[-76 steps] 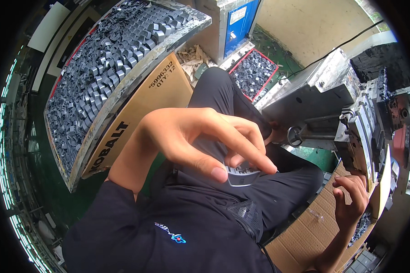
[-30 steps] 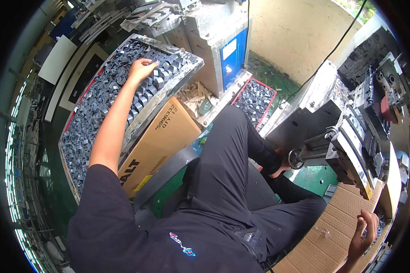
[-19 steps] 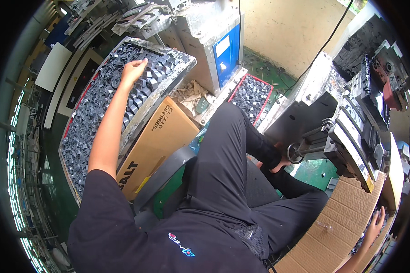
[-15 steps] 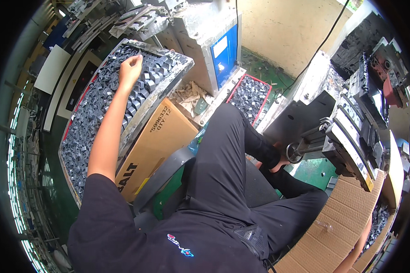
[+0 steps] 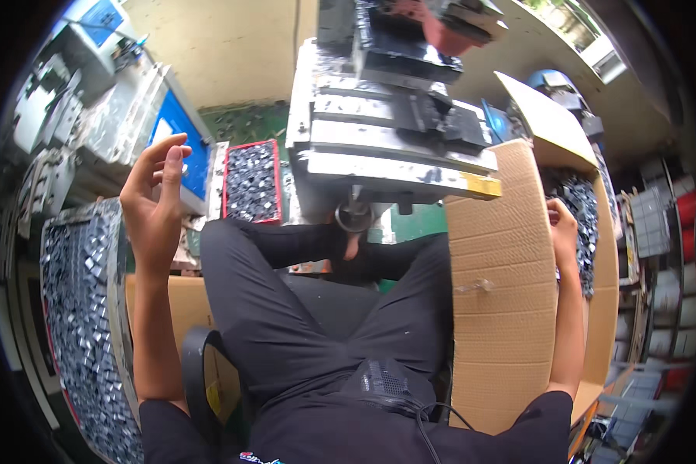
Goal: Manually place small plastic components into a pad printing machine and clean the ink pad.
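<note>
My left hand (image 5: 156, 201) is raised at the left, in front of a blue-panelled machine. Its fingers are loosely bent, the thumb stands apart from them, and no object shows in it. Below and to its left is a tray (image 5: 85, 286) heaped with small grey metal pieces. At the right, my right hand (image 5: 564, 232) reaches over the side flap of an open cardboard box (image 5: 503, 309). Its fingers are curled beside dark grey metal pieces (image 5: 580, 209) in the box; whatever they hold is hidden.
A metal press-like machine (image 5: 394, 147) with a handwheel (image 5: 353, 218) stands ahead. To its left, a red-rimmed tray (image 5: 277, 182) of grey pieces sits low. The blue-panelled machine (image 5: 168, 124) is at the far left. Another cardboard box (image 5: 170, 298) stands beside a chair armrest (image 5: 193, 363).
The view has swung to the right. My left hand has left the heaped tray and is now raised in the air. My right hand, hidden behind the box flap before, now shows above the pieces.
</note>
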Available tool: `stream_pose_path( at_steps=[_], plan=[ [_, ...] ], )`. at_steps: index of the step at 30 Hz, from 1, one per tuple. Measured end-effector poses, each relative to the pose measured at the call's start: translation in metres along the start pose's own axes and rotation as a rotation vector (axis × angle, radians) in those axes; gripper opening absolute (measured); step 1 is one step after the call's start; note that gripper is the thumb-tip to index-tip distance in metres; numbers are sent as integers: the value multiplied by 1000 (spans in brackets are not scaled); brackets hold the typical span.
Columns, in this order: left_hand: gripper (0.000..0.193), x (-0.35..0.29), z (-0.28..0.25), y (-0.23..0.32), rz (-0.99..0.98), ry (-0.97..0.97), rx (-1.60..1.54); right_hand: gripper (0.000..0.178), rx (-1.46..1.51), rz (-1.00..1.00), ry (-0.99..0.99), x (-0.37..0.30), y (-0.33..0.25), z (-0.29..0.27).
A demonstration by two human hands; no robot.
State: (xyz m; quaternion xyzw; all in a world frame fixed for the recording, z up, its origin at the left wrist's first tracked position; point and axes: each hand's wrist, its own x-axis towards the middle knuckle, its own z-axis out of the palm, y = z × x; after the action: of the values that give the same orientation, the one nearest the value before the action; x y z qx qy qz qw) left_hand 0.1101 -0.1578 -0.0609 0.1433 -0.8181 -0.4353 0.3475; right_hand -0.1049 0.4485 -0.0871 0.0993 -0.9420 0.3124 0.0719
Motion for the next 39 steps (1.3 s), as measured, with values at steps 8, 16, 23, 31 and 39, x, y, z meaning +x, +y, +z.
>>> stream_pose_path(
  at_steps=[8,16,23,31,39],
  plan=[
    [20,-12,71,91,275,-181,-289,25,27,-127,255,-20,-56,-40],
    [59,-63,98,131,129,-723,-733,26,100,-900,-46,-75,-236,-16],
    [74,-70,80,108,190,-769,-795,29,276,-1156,-280,-65,-283,20],
    [60,-79,70,94,165,-555,-767,27,388,-1024,-232,-63,-277,49],
    [61,-82,88,92,153,-560,-817,30,325,-1107,-247,-60,-272,42]
  ],
)
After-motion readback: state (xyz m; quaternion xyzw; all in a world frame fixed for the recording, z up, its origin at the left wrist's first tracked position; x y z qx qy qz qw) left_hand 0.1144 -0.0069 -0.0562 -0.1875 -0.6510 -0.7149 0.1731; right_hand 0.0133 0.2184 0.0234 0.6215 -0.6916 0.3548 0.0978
